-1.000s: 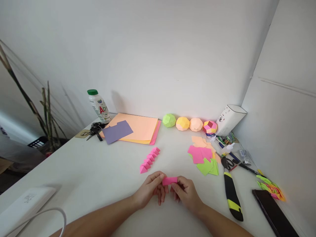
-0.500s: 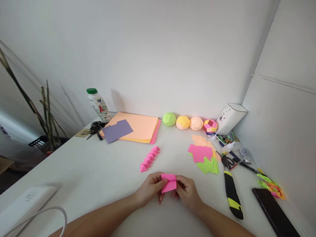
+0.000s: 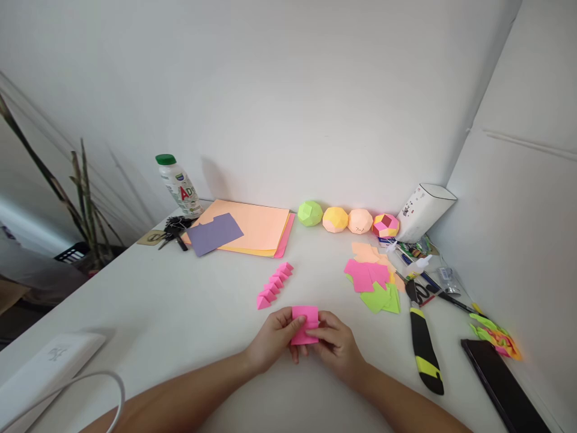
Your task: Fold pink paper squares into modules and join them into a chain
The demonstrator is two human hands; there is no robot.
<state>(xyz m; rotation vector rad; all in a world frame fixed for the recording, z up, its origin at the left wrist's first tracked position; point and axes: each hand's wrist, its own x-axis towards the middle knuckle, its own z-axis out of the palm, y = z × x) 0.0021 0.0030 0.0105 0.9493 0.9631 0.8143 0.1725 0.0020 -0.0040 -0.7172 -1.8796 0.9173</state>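
Note:
A small pink square of paper [image 3: 305, 313] with a crease across it is held between my two hands above the front of the desk. My left hand [image 3: 273, 340] pinches its left side, thumb on the front face. On the right side, my right hand [image 3: 340, 346] grips it, with fingers laid across the front. Just beyond my hands, a slanting row of folded pink paper pieces [image 3: 274, 285] lies on the desk. To the right is a pile of loose paper pieces: pink [image 3: 365, 275], green [image 3: 381, 297] and peach [image 3: 366, 251].
Along the wall stand several faceted paper balls, one green [image 3: 310, 213]. Large paper sheets [image 3: 252, 222] and a purple piece [image 3: 215, 233] lie back left, near a bottle [image 3: 180, 186] and keys [image 3: 175, 227]. At right are a utility knife [image 3: 424, 349], scissors [image 3: 417, 293] and a black phone [image 3: 500, 382].
The pink paper has turned more upright and flatter toward me. My right fingers have moved from its edge onto its front face. The view has shifted slightly.

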